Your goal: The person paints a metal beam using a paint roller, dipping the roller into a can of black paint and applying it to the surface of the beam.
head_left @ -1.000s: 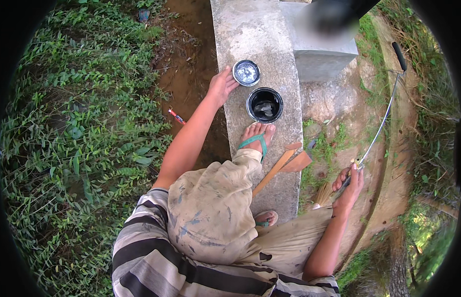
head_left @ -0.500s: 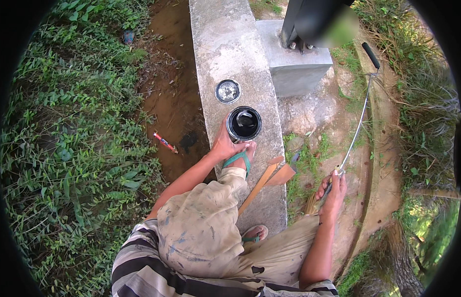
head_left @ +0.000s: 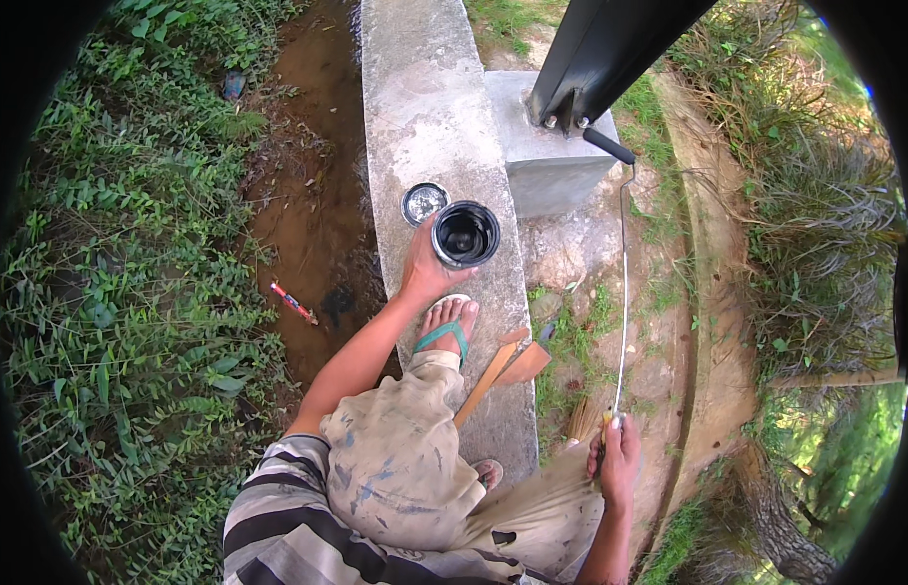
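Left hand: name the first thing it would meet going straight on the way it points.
The left hand holds the open can, so that comes first; beyond it, the grey concrete block looks next in line, though depth is unclear.

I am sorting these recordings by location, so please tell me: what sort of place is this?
Outdoors, probably a waterside spot: a concrete ledge runs along what looks like muddy water, with dense green plants beyond.

A round silvery lid (head_left: 424, 203) blocks left of the round black-rimmed can (head_left: 465, 234); the grey concrete ledge (head_left: 425, 97) beyond has room.
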A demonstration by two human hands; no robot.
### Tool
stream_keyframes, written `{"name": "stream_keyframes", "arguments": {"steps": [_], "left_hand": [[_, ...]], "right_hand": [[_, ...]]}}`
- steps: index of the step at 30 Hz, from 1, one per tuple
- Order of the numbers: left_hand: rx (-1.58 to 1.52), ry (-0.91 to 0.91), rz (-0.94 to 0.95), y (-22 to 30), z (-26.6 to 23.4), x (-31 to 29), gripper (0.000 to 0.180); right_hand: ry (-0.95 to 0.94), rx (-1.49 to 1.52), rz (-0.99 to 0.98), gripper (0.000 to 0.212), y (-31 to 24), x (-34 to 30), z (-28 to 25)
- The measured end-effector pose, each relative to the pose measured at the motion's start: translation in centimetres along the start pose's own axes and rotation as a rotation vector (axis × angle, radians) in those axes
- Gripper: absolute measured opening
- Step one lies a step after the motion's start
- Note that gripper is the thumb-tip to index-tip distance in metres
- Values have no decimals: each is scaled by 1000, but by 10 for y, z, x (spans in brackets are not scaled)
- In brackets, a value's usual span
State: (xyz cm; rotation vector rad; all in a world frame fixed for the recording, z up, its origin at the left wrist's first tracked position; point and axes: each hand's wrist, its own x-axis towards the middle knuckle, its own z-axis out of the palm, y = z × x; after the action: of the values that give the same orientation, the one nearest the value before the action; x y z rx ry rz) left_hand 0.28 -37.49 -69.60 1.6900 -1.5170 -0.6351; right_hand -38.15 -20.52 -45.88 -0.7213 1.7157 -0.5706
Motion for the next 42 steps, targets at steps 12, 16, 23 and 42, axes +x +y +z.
{"name": "stream_keyframes", "arguments": {"steps": [12, 16, 23, 42], "left_hand": [[51, 85, 47, 7, -2, 69, 117], [13, 47, 158, 13, -7, 70, 114], [46, -30, 378, 4, -5, 52, 116], [-41, -144, 66, -4, -2, 34, 127]], "right_hand": [[95, -1056, -378, 38, -30, -55, -31], [95, -1213, -435, 37, -53, -55, -25], [-121, -1283, -328, 26, -135, -51, -17], [-86, -1504, -490, 45, -124, -57, -3]]}}
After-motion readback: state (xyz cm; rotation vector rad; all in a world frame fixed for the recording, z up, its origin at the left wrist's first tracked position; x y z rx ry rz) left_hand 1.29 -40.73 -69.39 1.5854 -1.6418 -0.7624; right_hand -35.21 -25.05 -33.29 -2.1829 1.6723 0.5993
